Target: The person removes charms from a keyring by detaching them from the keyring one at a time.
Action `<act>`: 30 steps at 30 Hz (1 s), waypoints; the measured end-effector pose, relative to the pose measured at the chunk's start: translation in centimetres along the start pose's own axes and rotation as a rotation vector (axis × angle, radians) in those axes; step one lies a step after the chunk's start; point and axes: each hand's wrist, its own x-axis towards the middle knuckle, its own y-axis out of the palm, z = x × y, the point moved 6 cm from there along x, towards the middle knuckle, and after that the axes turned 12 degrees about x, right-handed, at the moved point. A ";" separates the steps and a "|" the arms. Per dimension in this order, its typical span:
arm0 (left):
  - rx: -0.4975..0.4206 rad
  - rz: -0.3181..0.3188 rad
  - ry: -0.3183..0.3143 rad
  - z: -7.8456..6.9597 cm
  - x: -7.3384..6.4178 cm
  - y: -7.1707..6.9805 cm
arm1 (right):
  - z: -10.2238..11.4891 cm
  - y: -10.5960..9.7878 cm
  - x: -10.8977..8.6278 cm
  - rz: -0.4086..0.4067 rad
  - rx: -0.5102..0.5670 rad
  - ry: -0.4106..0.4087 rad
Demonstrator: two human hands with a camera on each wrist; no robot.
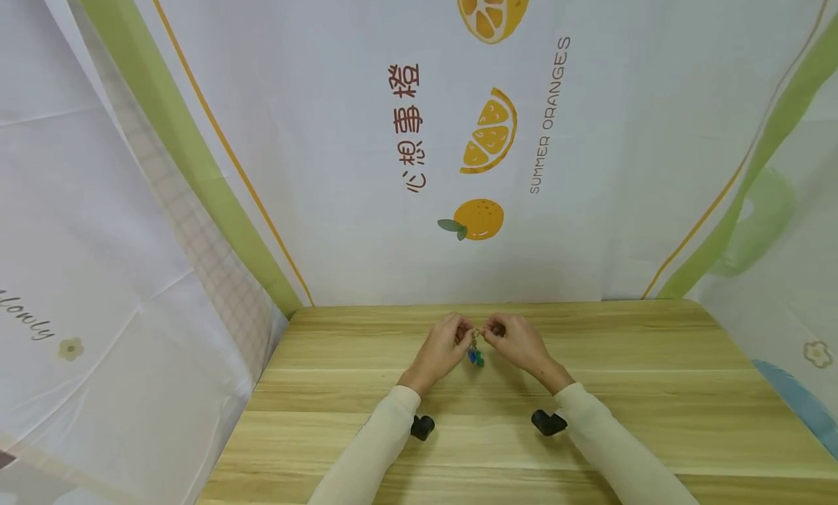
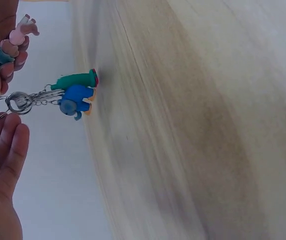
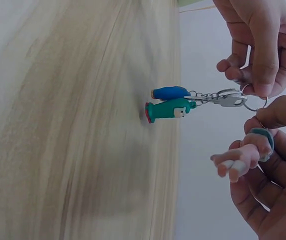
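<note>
Between the two hands is a metal key ring (image 3: 255,103), with keys (image 3: 231,100) hanging from it. My left hand (image 1: 448,348) pinches one side of this ring between thumb and fingertips. From the other side my right hand (image 1: 517,343) meets the ring with its thumb and fingertips. A pink doll charm (image 3: 239,157) with a teal cap lies against the right hand's curled fingers. Below the ring dangle a green figure charm (image 2: 76,80) with a red base and a blue elephant-like charm (image 2: 75,100) with orange feet, both close over the table.
The wood-grain table (image 1: 353,396) ends at a white curtain (image 1: 353,199) printed with oranges. More cloth (image 1: 98,272) hangs along the left side. Black wrist-worn pieces (image 1: 548,422) stick out inward beneath both sleeves.
</note>
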 end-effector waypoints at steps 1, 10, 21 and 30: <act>-0.002 0.003 -0.002 0.0 0.0 0.1 | 0.0 0.0 0.0 -0.004 0.003 0.001; 0.005 0.043 -0.012 0.0 0.1 0.4 | 0.5 -0.2 0.1 -0.010 0.012 0.009; 0.060 0.023 -0.004 -0.3 0.1 0.1 | 0.9 0.2 0.2 -0.001 0.004 -0.007; 0.046 -0.011 -0.014 -0.1 0.1 0.1 | 0.8 0.1 0.2 -0.002 0.007 0.018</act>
